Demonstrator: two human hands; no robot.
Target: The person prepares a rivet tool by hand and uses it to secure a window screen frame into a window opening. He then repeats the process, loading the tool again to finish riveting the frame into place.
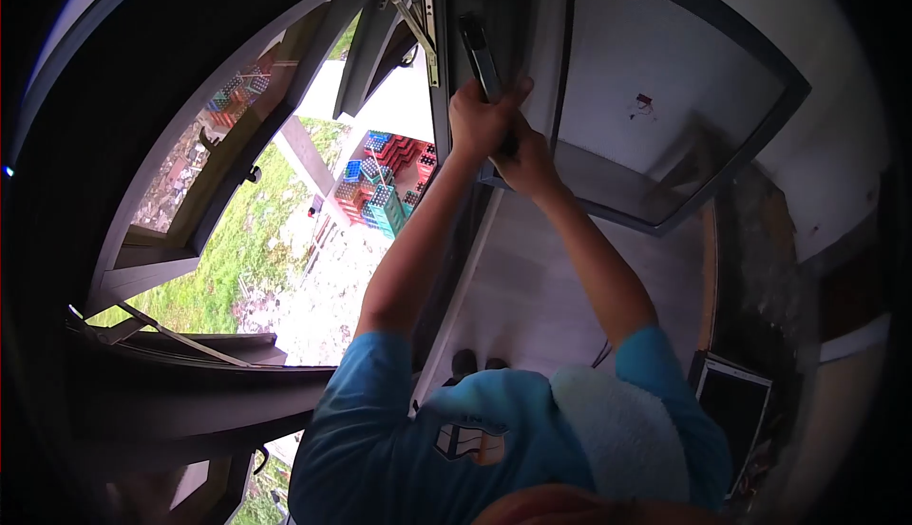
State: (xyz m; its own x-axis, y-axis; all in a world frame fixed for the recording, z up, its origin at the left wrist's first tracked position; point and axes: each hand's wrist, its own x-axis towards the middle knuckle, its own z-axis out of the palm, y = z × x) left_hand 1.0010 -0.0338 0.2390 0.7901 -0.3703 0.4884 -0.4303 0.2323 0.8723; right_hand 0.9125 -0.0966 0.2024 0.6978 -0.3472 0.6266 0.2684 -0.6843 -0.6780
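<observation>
Up by the dark window frame, my left hand is wrapped round a long, narrow black tool with a shiny edge. Its upper end points up and slightly left, beyond my fingers. My right hand is closed just below and to the right, on the tool's dark lower part. The hands touch and cover much of the tool, so its exact kind cannot be made out. Right of my hands is a dark-framed screen panel, swung into the room.
An opened window sash stands outward at left, with a metal hinge arm above. Outside lie grass and stacked bottle crates. A flat dark screen with a pale frame stands at lower right. Pale floor lies below.
</observation>
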